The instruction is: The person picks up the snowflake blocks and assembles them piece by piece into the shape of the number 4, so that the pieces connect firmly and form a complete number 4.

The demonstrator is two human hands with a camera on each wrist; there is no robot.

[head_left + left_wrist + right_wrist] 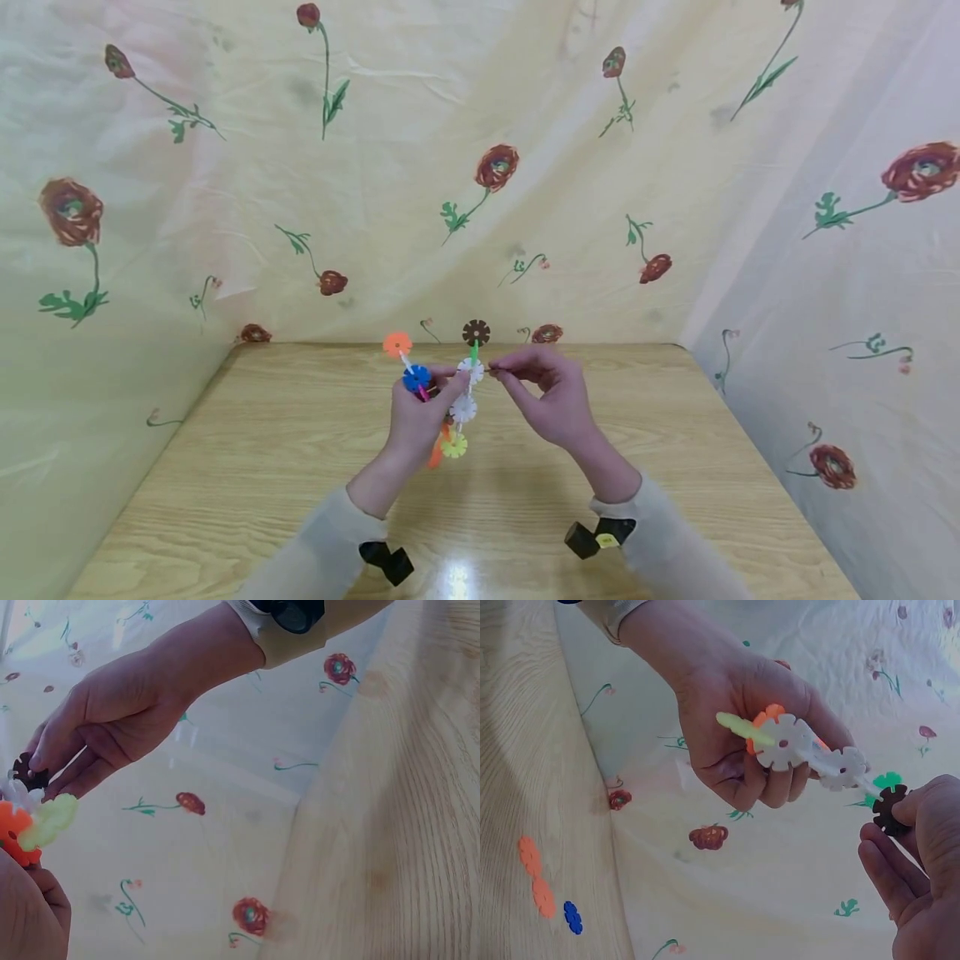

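Note:
My left hand (pixel 417 414) grips a chain of notched, flower-shaped plastic discs slotted together. In the head view, it includes an orange disc (pixel 397 344), a blue disc (pixel 417 378), white discs (pixel 463 408), a yellow disc (pixel 453 446) and a dark brown disc (pixel 476 332) at the top, joined by a green disc (pixel 475 354). My right hand (pixel 553 398) pinches a brown disc (pixel 889 811) between thumb and fingers, beside the white disc (pixel 844 769) at the chain's end. Whether the two touch I cannot tell. My left palm and fingers partly hide the chain's other discs.
The hands are above a wood-grain table (pixel 285 467). Flower-printed cloth (pixel 405 167) hangs behind the table and at both sides. In the right wrist view, orange discs (pixel 542 896) and a blue disc (pixel 572 918) appear against the tabletop.

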